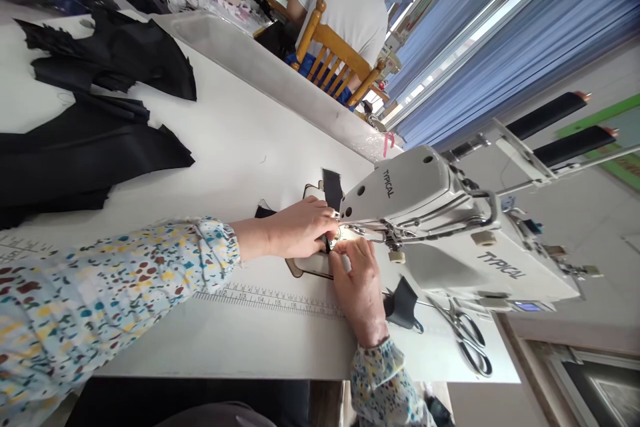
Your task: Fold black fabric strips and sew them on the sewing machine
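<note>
Left hand point(306, 225) and right hand point(358, 283) pinch black fabric point(333, 188), open tabletop point(235, 343) reaching the near edge point(215, 376).

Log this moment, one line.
left hand: at black fabric | right hand: close by left, at sewing machine | scissors: on table

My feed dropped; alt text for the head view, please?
Left hand and right hand nearly meet at the needle end of a sewing machine, beside a black strip. Scissors lie right, black cloth left; beyond, a person sits on a chair.
</note>
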{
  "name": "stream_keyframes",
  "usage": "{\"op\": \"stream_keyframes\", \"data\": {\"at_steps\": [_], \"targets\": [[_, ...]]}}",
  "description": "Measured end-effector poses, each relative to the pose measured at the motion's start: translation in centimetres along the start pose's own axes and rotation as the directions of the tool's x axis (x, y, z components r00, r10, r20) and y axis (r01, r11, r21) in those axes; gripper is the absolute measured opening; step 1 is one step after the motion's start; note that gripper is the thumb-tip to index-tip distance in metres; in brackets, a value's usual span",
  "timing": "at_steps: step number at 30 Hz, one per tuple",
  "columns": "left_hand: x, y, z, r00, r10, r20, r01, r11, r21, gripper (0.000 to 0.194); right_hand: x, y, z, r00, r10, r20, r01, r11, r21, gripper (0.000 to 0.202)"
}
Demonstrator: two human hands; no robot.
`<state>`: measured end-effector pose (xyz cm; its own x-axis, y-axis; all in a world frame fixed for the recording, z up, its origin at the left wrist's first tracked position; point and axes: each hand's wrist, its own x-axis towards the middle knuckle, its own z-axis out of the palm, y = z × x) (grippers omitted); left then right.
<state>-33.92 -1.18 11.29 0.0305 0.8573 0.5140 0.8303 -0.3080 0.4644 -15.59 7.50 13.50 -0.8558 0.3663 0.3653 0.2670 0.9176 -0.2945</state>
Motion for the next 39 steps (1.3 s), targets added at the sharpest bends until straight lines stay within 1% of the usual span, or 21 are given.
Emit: {"op": "stream_keyframes", "data": {"at_steps": [2, 5, 9, 15, 18, 22, 25, 29, 32, 34, 37, 39], "targets": [[-0.4, -0.5, -0.2, 1.000, 0.015, 0.012, -0.015, 0.999, -0.030, 0.018, 0.0, 0.0, 0.0, 1.000, -0.009, -0.001, 0.009, 1.000, -0.016, 0.018], [-0.9, -1.0, -0.3, 0.995, 0.094, 0.020, -0.094, 0.995, -0.028, 0.020, 0.1, 0.0, 0.1, 1.000, -0.024, 0.003, 0.024, 0.998, -0.051, 0.018], [-1.2, -1.0, -0.6, 0.986, 0.164, 0.013, -0.164, 0.986, -0.016, 0.021, 0.3, -0.2, 0.1, 0.998, -0.059, 0.021, 0.061, 0.992, -0.108, 0.016], [-1.2, -0.7, -1.3, 0.987, 0.149, 0.059, -0.149, 0.989, -0.007, 0.026, 0.5, -0.4, -0.2, 0.991, -0.117, 0.062, 0.126, 0.978, -0.165, 0.020], [-1.1, -0.7, -1.2, 0.989, 0.139, 0.057, -0.139, 0.990, -0.013, 0.024, 0.7, -0.4, -0.4, 0.986, -0.143, 0.081, 0.155, 0.971, -0.180, 0.021], [-1.0, -0.7, -0.8, 0.995, 0.091, 0.041, -0.090, 0.996, -0.019, 0.018, 1.0, -0.3, -0.7, 0.978, -0.177, 0.111, 0.196, 0.960, -0.200, 0.021], [-1.1, -0.8, -0.5, 0.996, 0.088, 0.028, -0.088, 0.996, -0.011, 0.026, 1.2, -0.2, -0.8, 0.972, -0.197, 0.130, 0.222, 0.950, -0.219, 0.021], [-1.3, -0.7, -0.5, 0.991, 0.130, 0.026, -0.130, 0.991, 0.020, 0.033, 1.0, -0.2, -0.8, 0.967, -0.210, 0.141, 0.238, 0.945, -0.226, 0.023], [-1.3, -0.3, -1.1, 0.985, 0.154, 0.076, -0.159, 0.985, 0.064, 0.035, 0.5, -0.2, -1.4, 0.967, -0.208, 0.146, 0.236, 0.950, -0.207, 0.023], [-1.2, 0.2, -1.8, 0.980, 0.156, 0.120, -0.169, 0.980, 0.109, 0.036, 0.1, 0.0, -2.0, 0.971, -0.186, 0.153, 0.210, 0.965, -0.160, 0.024], [-0.9, 1.0, -2.6, 0.971, 0.164, 0.175, -0.197, 0.962, 0.187, 0.039, -0.4, 0.8, -2.7, 0.985, -0.095, 0.143, 0.097, 0.995, -0.006, 0.025], [-0.8, 1.4, -3.0, 0.964, 0.172, 0.204, -0.218, 0.950, 0.225, 0.040, -0.6, 1.4, -3.0, 0.990, -0.049, 0.130, 0.035, 0.994, 0.105, 0.026]]}}
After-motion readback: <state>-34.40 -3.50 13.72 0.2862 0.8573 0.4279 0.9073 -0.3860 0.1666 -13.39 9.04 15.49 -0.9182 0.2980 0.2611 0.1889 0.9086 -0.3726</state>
